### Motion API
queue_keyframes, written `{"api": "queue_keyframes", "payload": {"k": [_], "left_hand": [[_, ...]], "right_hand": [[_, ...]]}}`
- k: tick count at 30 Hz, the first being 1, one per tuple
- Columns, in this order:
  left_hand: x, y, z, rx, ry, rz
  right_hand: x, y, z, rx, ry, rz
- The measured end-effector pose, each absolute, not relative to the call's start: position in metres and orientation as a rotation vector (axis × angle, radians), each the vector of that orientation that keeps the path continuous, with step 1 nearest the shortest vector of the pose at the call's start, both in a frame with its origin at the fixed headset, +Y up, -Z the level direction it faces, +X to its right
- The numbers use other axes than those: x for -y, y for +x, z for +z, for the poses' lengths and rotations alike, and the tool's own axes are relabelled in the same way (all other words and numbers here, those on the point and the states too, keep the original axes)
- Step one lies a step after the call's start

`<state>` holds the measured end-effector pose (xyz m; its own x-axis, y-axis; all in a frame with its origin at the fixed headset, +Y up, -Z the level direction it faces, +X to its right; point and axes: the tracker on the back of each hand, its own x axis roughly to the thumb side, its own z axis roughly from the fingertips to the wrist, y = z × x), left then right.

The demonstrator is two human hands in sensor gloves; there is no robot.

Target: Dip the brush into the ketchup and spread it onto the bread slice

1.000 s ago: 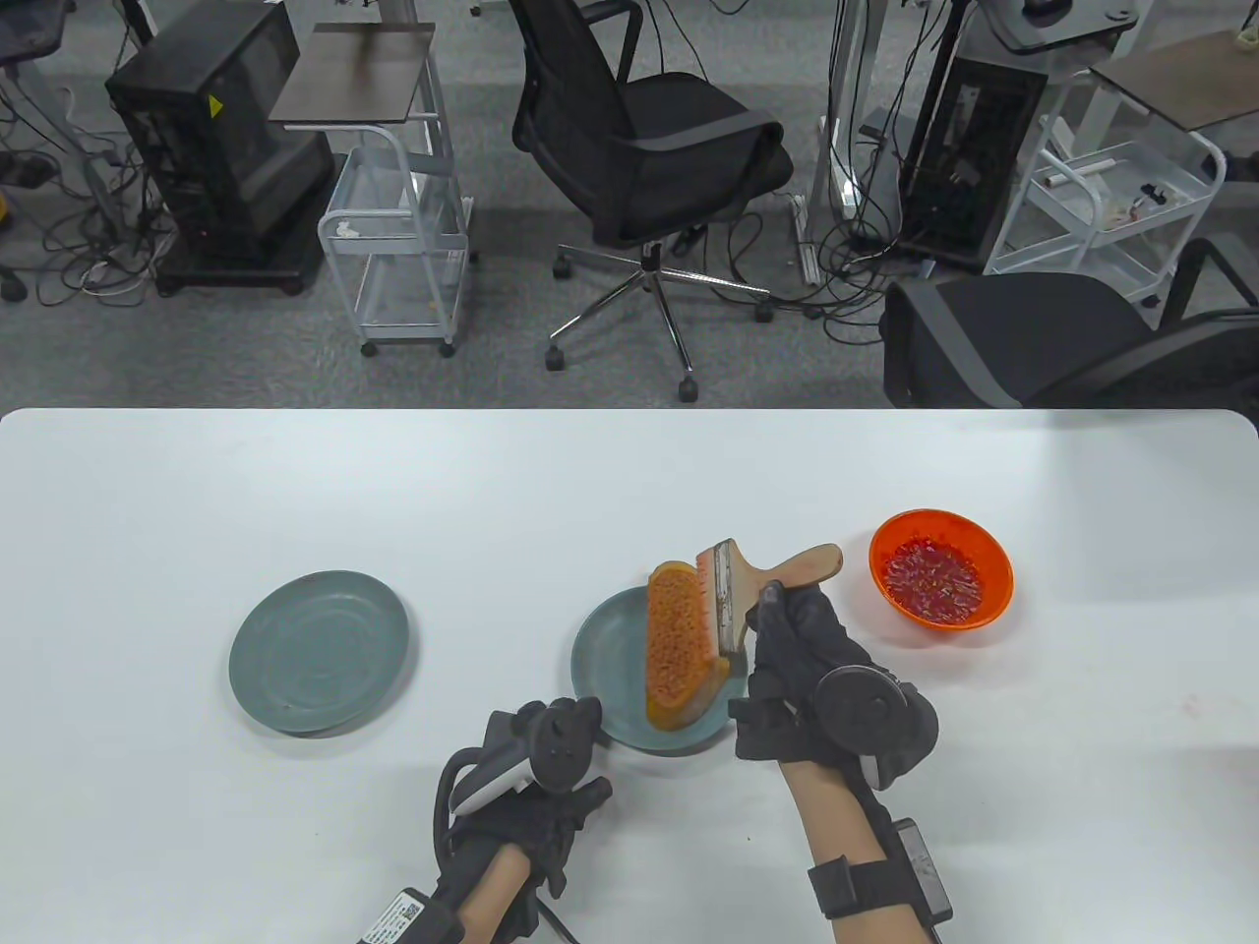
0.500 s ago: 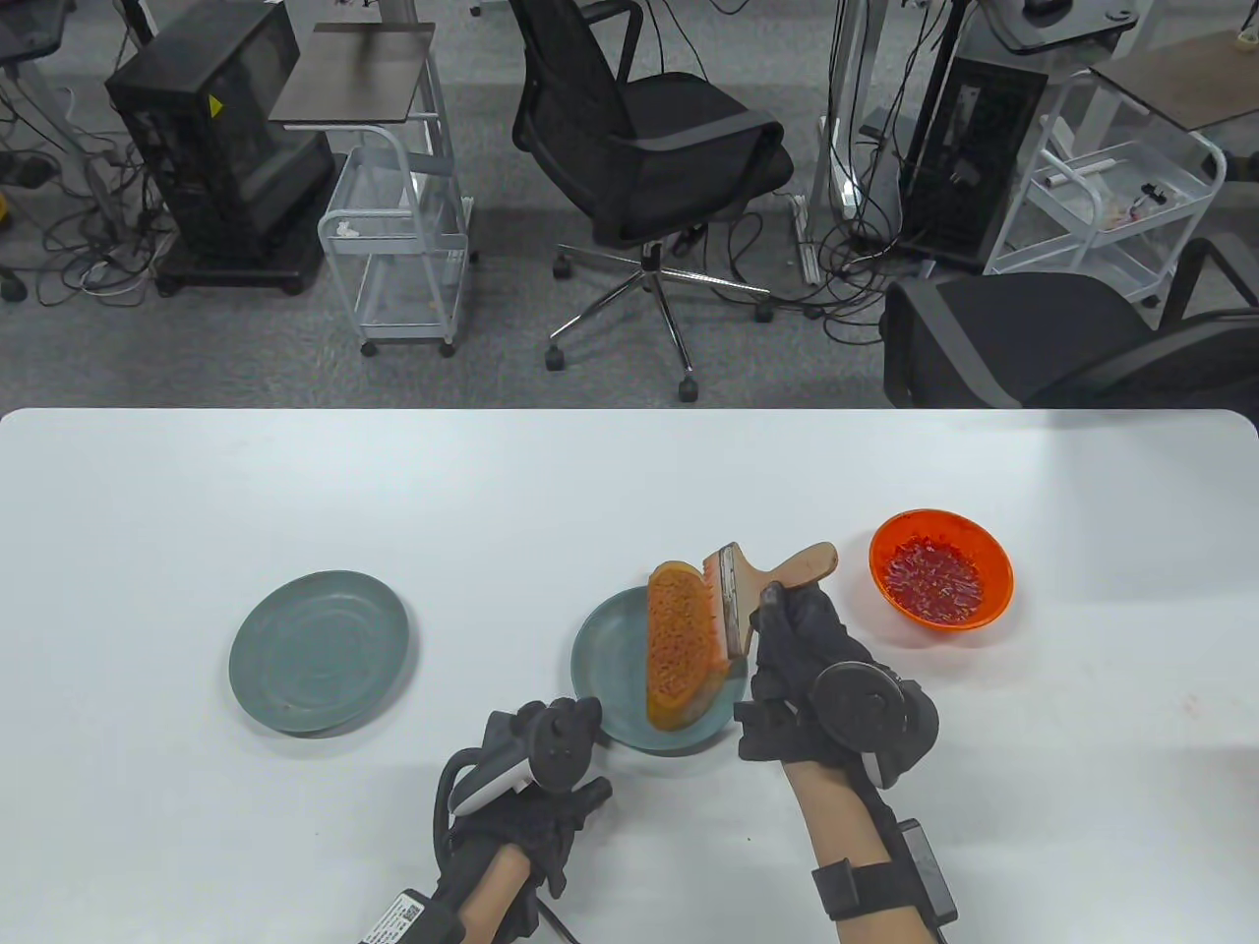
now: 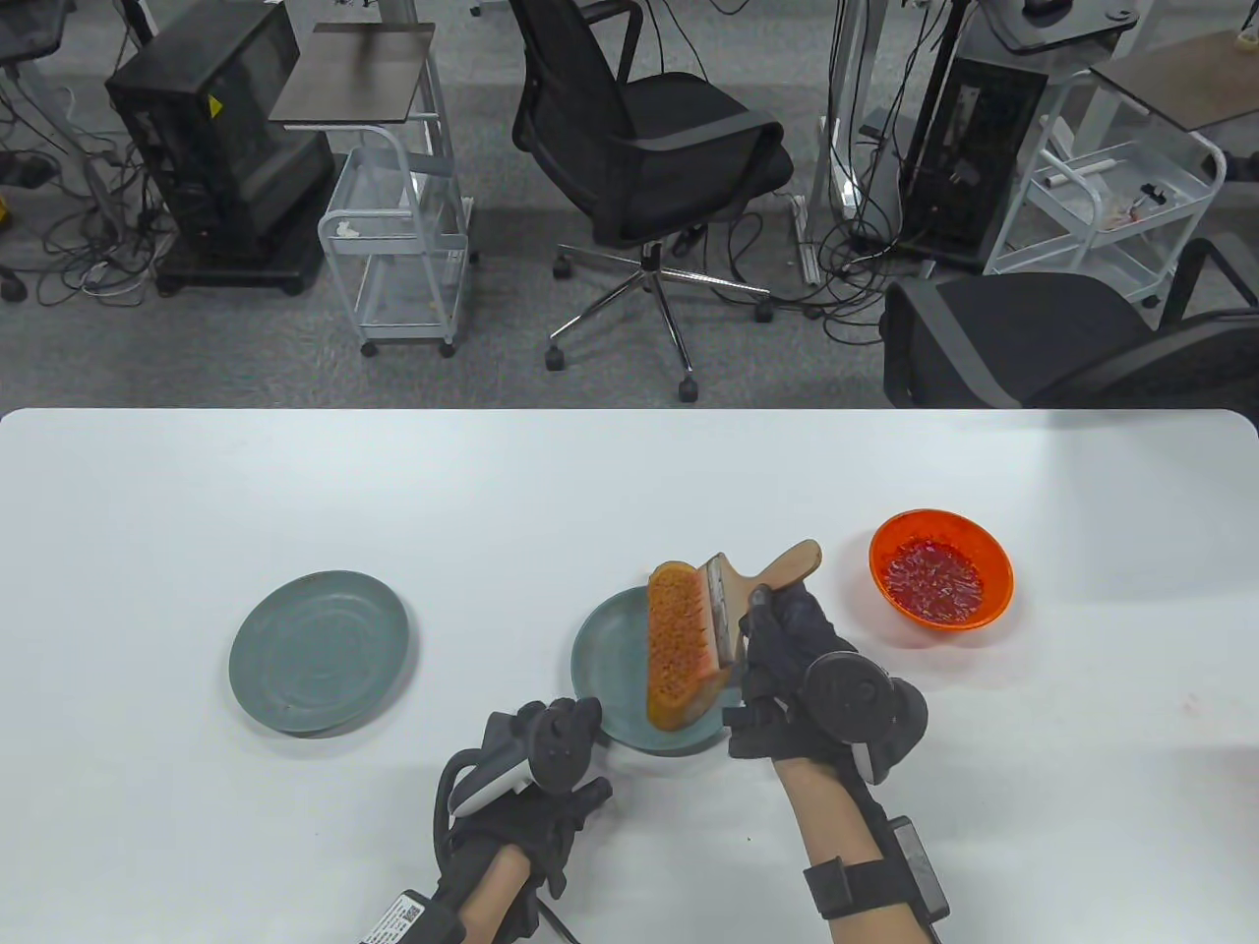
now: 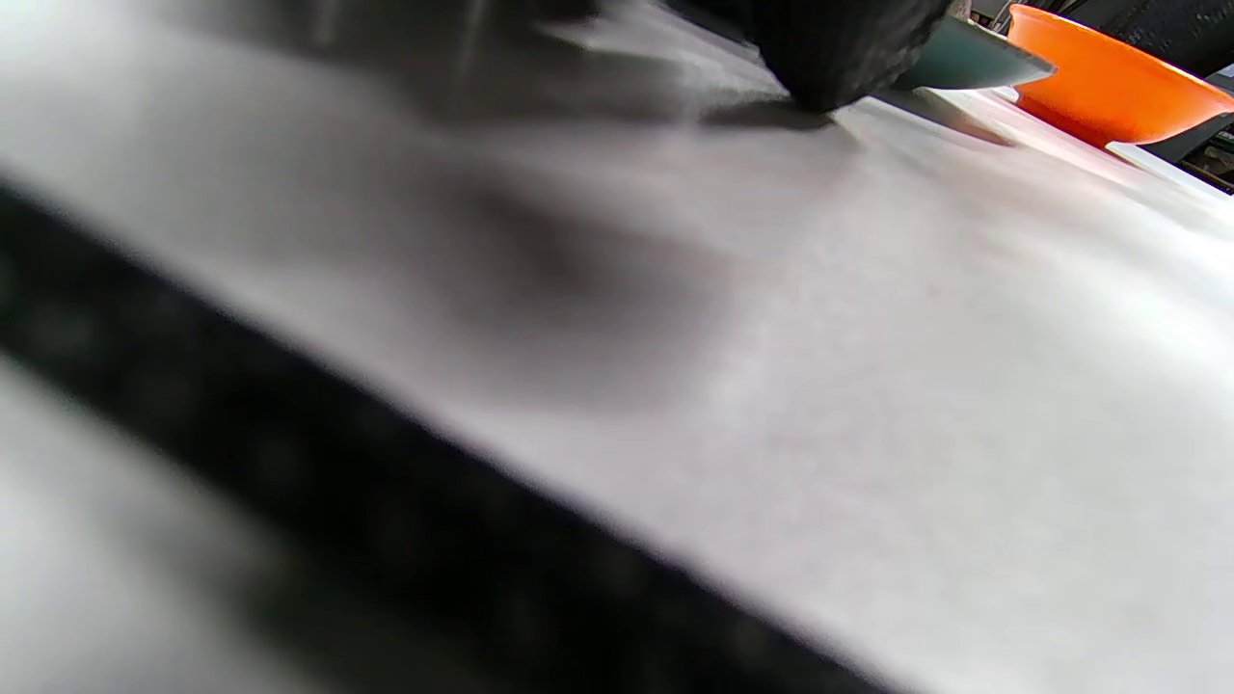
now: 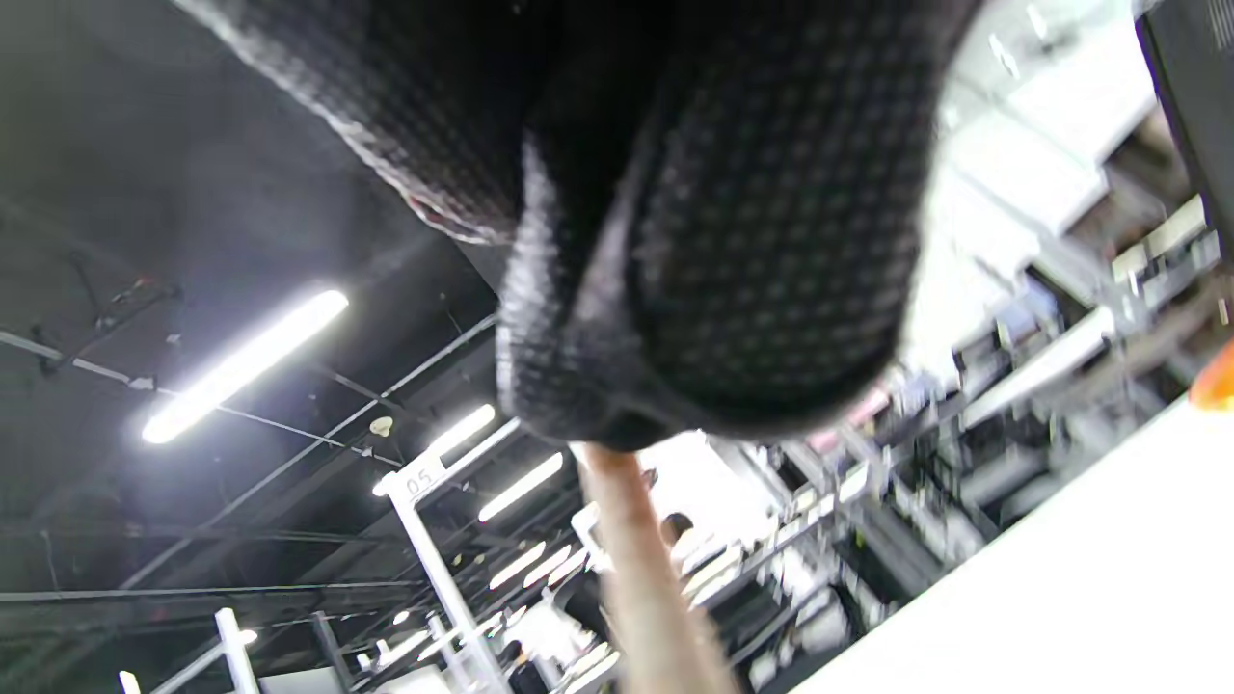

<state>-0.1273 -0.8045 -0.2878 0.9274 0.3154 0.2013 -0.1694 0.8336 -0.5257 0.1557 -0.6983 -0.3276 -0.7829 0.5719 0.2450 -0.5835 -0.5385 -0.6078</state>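
A bread slice (image 3: pixel 674 644) smeared orange-red lies on a grey-green plate (image 3: pixel 602 659) in the table view. My right hand (image 3: pixel 777 639) grips the wooden handle of a wide flat brush (image 3: pixel 723 610); its bristles press on the bread's right side. The handle also shows in the right wrist view (image 5: pixel 641 578). An orange bowl of ketchup (image 3: pixel 939 582) stands to the right; it also shows in the left wrist view (image 4: pixel 1109 82). My left hand (image 3: pixel 551 757) rests on the table at the plate's near-left rim, holding nothing I can see; its fingers are hidden under the tracker.
A second grey-green plate (image 3: pixel 319 651), with nothing on it, sits on the left of the white table (image 3: pixel 629 472). Office chairs, carts and computer towers stand on the floor beyond the far edge.
My right hand has shifted the brush slightly left across the bread, and the handle tip has swung left. My left hand has not moved.
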Motion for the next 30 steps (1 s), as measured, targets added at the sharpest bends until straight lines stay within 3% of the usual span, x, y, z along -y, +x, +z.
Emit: {"api": "queue_keyframes", "payload": {"k": [4,10,19,26,30], "left_hand": [[0.804,-0.127,-0.288,0.287,-0.531,0.260],[0.805,-0.127,-0.288,0.287,-0.526,0.265],[0.804,-0.128,-0.288,0.286,-0.531,0.266],[0.805,-0.128,-0.288,0.284,-0.535,0.271],[0.805,-0.128,-0.288,0.284,-0.536,0.273]], "right_hand": [[0.696,0.154,-0.327,0.826,0.032,2.156],[0.723,0.144,-0.336,0.555,-0.044,2.008],[0.716,0.178,-0.331,0.824,-0.133,2.098],[0.728,0.164,-0.337,0.572,-0.103,1.948],[0.731,0.159,-0.336,0.584,-0.116,1.979]]}}
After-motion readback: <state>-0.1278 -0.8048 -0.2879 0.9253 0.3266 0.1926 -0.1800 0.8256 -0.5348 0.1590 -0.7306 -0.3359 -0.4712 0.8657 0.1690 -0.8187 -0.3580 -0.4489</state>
